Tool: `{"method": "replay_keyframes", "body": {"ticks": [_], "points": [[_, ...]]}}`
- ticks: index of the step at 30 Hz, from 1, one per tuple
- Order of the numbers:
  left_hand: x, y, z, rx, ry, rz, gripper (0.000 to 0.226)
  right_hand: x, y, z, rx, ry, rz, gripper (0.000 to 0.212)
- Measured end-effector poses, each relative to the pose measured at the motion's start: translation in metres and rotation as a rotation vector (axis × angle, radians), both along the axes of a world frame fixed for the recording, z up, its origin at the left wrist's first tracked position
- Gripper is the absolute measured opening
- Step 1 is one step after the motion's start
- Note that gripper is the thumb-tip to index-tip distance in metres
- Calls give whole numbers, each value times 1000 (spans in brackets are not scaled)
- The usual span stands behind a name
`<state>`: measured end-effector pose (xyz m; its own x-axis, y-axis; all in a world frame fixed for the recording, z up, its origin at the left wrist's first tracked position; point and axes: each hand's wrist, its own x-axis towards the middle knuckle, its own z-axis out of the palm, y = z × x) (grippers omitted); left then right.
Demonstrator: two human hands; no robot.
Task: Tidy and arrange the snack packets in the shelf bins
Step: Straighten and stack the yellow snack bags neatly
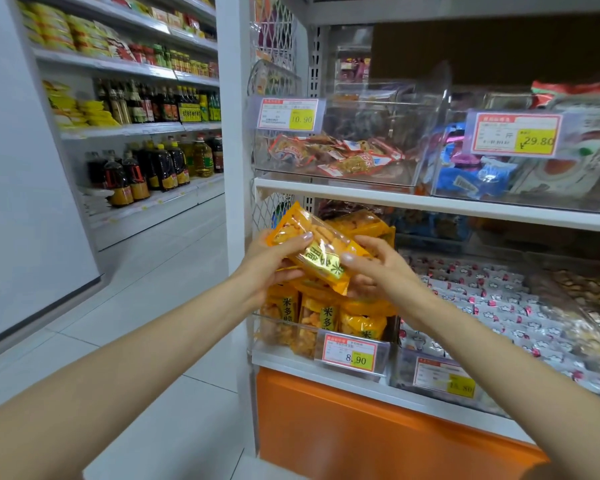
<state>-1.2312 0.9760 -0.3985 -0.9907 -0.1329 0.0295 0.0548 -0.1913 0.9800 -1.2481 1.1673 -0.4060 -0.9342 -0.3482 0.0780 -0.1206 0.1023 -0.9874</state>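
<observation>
A yellow snack packet (317,245) with a clear window is held tilted above the lower-left clear bin (278,344). My left hand (274,258) grips its left end, thumb on top. My right hand (371,265) grips its right end, thumb on the label. In the bin below stand several more yellow packets (326,317), some upright at the front, others piled behind. A price tag reading 8.90 (349,351) is clipped to the bin front.
To the right, a bin of small white and red packets (482,306). On the upper shelf, a bin of orange-red sachets (336,154) and a bin of blue packets (478,174). An orange panel (361,427) below. Across the tiled aisle at left, shelves of bottles (146,164).
</observation>
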Motion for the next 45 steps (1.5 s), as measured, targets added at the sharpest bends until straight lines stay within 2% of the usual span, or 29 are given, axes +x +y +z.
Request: {"method": "replay_keyframes", "body": {"ticks": [3,5,8,10,13,15,17,20,23,26,27,28,31,33,35,37,38,41,45], "points": [[5,-5,3,-49,-47,-58,37,-6,1,-2,-86,-55,-55,61],[9,-14,6,-149,-82,-142,32,-12,7,-1,-126,-55,-89,50],[20,-21,7,-288,-129,-225,40,-14,10,-3,-19,23,-77,42],[27,-21,7,-366,-104,-153,40,-13,9,-5,90,149,-103,33],[30,-28,0,-409,-26,105,28,-20,15,-4,218,376,-209,24],[27,-34,-6,-577,48,296,24,-29,24,-4,247,436,-297,20],[24,-35,-13,-781,108,416,25,-41,30,-6,266,427,-365,22],[15,-27,-21,-972,126,473,29,-58,31,-8,345,425,-388,28],[2,-22,-31,-1031,94,458,32,-76,27,-7,483,484,-350,34],[-5,-17,-37,-1031,58,401,29,-96,24,-5,734,602,-248,52],[-6,-15,-37,-1091,69,385,31,-103,22,-4,801,634,-200,58],[-5,-14,-37,-1228,80,377,36,-109,20,-4,844,654,-152,64],[-6,-15,-29,-1805,89,369,55,-124,12,0,948,667,-80,78],[-9,-18,-22,-1971,83,308,66,-130,8,7,1012,668,-48,82],[-12,-21,-20,-2067,138,234,77,-134,3,13,1074,704,-6,81],[-17,-23,-23,-2150,298,243,80,-137,-1,18,1111,759,18,73],[-20,-25,-26,-2174,360,273,74,-138,-2,20,1105,773,15,68],[-29,-28,-31,-2187,382,317,54,-140,-3,23,1121,793,-11,65],[-36,-29,-35,-2242,386,292,45,-146,-3,22,1130,768,5,57]]}}
